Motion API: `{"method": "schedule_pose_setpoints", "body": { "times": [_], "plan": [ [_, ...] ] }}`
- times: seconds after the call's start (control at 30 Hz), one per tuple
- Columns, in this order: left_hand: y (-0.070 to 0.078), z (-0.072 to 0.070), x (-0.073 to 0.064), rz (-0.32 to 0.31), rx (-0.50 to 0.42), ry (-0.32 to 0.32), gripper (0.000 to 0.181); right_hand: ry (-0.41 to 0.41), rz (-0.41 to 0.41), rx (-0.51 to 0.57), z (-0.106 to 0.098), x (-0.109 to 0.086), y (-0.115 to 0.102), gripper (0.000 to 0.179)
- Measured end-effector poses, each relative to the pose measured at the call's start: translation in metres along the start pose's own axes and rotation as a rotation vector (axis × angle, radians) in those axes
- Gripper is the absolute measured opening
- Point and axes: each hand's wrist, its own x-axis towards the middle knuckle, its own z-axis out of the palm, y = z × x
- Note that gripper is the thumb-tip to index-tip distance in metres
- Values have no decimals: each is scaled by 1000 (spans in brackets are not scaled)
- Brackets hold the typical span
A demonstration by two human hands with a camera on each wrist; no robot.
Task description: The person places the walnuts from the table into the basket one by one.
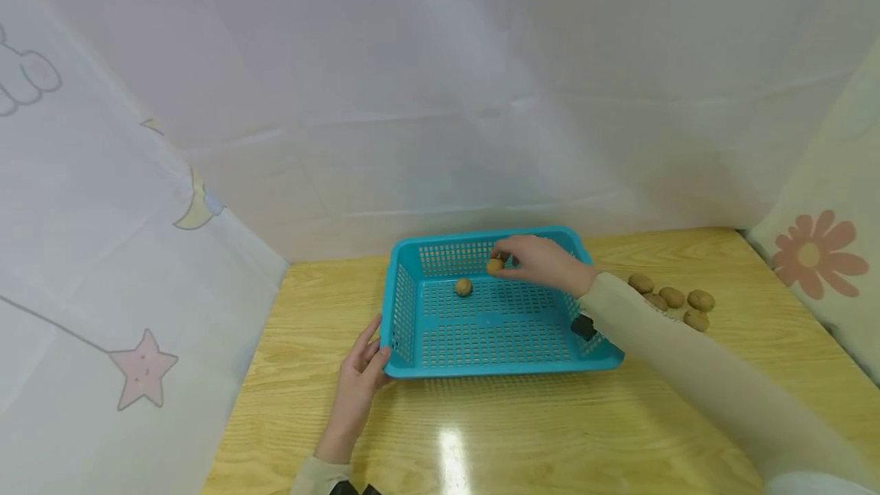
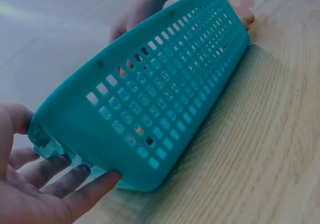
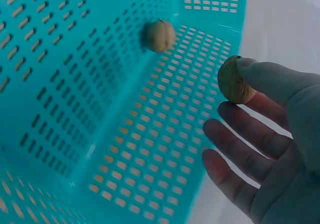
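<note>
A blue plastic basket (image 1: 505, 370) with perforated walls stands on the table. My left hand (image 1: 357, 376) holds its left end, thumb at the rim and fingers against the outer wall, as the left wrist view shows. Over the inside of the basket, near its back wall, my right hand (image 1: 543, 262) pinches a walnut (image 3: 234, 82) between thumb and index finger. The other fingers of that hand are spread apart. Another walnut (image 1: 464, 286) lies on the basket floor, below and left of the held one.
Several walnuts (image 1: 671, 297) lie loose on the wooden table (image 1: 536, 441) to the right of the basket, beyond my right forearm. A pale cloth backdrop (image 1: 440, 113) rises behind the table and along both sides.
</note>
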Motion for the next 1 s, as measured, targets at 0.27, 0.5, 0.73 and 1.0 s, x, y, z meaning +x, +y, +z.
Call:
{"method": "schedule_pose_setpoints", "body": {
  "times": [0.27, 0.5, 0.73, 1.0],
  "plan": [
    [-2, 0, -2, -18, -33, -4, 61, -88, 25, 23, 36, 22, 13, 27],
    [-5, -1, -3, -21, -34, -9, 62, -119, 41, 8, 56, 33, 19, 29],
    [-5, -1, -2, -16, -32, -16, 61, -139, 41, -22, 67, 42, 19, 24],
    [-2, -2, -1, -13, -35, -22, 61, -173, 82, -33, 73, 49, 24, 25]
  ]
}}
